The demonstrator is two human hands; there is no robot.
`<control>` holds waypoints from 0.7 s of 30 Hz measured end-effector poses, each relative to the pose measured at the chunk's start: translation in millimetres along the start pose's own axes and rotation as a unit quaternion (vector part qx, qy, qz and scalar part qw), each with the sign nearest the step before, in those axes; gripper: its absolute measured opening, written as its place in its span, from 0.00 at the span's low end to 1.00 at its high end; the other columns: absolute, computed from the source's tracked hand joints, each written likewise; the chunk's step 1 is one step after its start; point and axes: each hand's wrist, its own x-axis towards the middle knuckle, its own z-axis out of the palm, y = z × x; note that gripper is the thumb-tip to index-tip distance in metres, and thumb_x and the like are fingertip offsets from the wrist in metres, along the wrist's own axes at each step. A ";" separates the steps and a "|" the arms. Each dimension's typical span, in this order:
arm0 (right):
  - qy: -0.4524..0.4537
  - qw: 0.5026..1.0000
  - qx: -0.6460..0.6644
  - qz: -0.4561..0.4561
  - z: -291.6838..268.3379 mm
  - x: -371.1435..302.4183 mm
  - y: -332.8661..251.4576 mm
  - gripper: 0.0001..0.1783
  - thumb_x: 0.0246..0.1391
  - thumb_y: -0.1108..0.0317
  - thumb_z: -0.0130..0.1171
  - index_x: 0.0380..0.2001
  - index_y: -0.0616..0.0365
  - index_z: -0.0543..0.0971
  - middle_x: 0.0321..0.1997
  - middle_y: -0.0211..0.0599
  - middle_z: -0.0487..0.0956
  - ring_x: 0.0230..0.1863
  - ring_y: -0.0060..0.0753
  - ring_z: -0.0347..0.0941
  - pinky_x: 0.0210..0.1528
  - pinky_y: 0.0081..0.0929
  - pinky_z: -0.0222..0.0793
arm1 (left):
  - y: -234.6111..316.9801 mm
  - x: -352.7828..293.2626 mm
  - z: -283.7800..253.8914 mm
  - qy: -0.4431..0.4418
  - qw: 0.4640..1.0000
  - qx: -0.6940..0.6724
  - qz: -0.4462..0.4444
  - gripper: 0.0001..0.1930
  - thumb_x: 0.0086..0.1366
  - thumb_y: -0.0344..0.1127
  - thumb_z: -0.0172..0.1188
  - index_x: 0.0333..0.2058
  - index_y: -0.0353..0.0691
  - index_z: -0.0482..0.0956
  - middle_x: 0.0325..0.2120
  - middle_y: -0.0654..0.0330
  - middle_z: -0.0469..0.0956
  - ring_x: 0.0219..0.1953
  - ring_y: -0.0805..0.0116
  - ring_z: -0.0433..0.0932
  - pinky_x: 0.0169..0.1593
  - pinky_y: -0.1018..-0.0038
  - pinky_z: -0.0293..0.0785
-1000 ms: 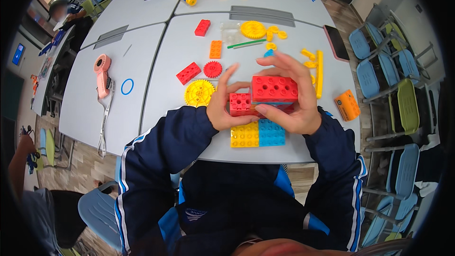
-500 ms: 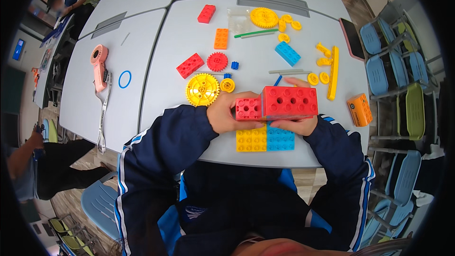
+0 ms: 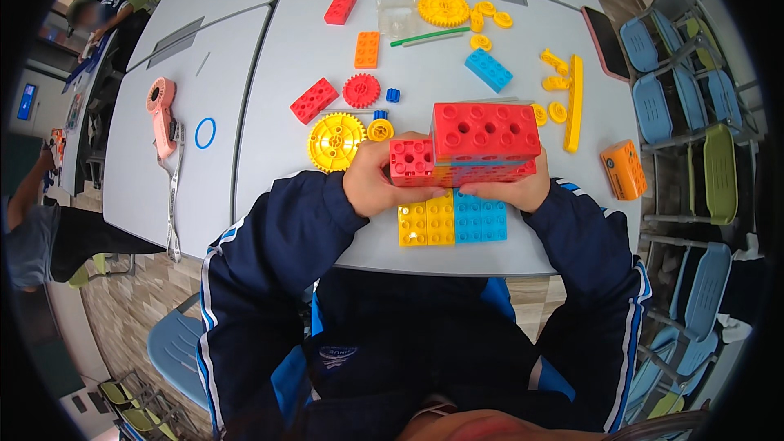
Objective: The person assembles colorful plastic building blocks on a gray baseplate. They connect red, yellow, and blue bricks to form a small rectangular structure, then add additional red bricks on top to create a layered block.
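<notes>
Between my two hands is a stacked block build, with a tall red block on the right and a lower red block on the left. Narrow orange and blue layers show beneath the tall block. My left hand grips the build's left side, its thumb along the lower front. On the opposite side my right hand holds it, thumb at the front and other fingers hidden behind. Yellow studded bricks and a blue studded brick sit side by side directly below, partly covered; whether they join the build I cannot tell.
Beyond my left hand lie a large yellow gear, a red gear and a red brick. A blue brick and a long yellow beam are farther right. An orange box stands by the right edge; a pink handheld fan lies left.
The held build has tilted slightly, so more of its lower red and coloured layers shows. The whole view has shifted a little. Both hands keep their grip.
</notes>
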 end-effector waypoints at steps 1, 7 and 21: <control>0.000 1.000 -0.003 -0.002 0.0 1.2 0.2 0.33 0.39 0.69 0.79 0.50 0.62 0.77 0.47 0.37 0.82 0.46 0.23 0.78 0.50 0.24 0.73 | 0.7 -0.2 0.0 0.006 1.000 -0.007 -0.010 0.29 0.49 0.30 0.77 0.51 0.34 0.75 0.40 0.56 0.83 0.41 0.71 0.82 0.48 0.75 0.77; 0.014 0.999 -0.031 -0.031 -5.6 8.0 10.3 0.30 0.38 0.67 0.80 0.45 0.61 0.78 0.42 0.33 0.82 0.42 0.21 0.78 0.46 0.23 0.73 | 27.9 1.7 -32.2 0.074 0.948 0.262 0.167 0.42 0.43 0.37 0.80 0.58 0.37 0.70 0.58 0.47 0.71 0.58 0.53 0.73 0.61 0.63 0.69; -0.098 0.977 -0.115 -0.153 -6.1 -0.7 3.1 0.27 0.41 0.63 0.75 0.43 0.63 0.78 0.37 0.42 0.81 0.34 0.40 0.79 0.37 0.27 0.75 | -9.5 -81.7 -22.4 0.165 0.907 0.386 0.003 0.22 0.63 0.28 0.61 0.56 0.33 0.73 0.58 0.42 0.70 0.61 0.46 0.69 0.63 0.60 0.63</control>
